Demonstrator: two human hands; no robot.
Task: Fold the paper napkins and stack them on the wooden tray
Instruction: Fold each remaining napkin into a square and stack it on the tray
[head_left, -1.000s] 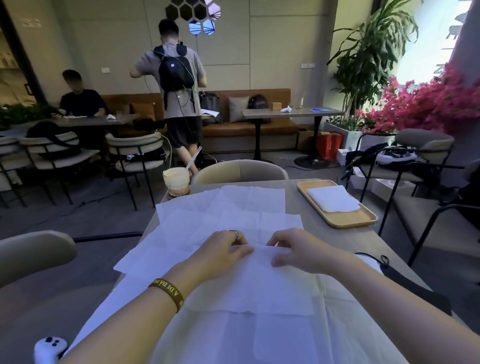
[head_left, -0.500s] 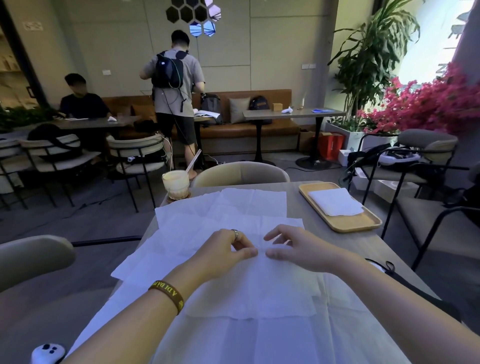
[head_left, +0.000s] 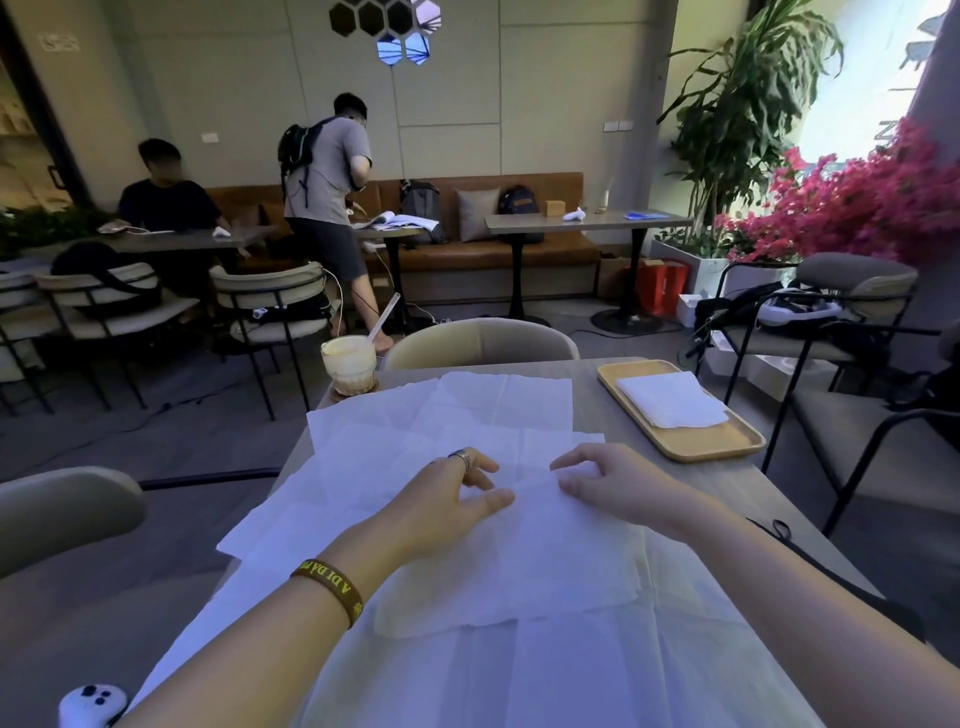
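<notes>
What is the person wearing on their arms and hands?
Both forearms are bare, with no sleeves in view. The left wrist wears a dark brown wristband with yellow letters printed round it. The left hand has a silver ring on one finger. The right hand shows no ring, band or watch.

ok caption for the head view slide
Left hand and right hand pinch the far edge of a paper napkin; a folded napkin lies on the wooden tray.
</notes>
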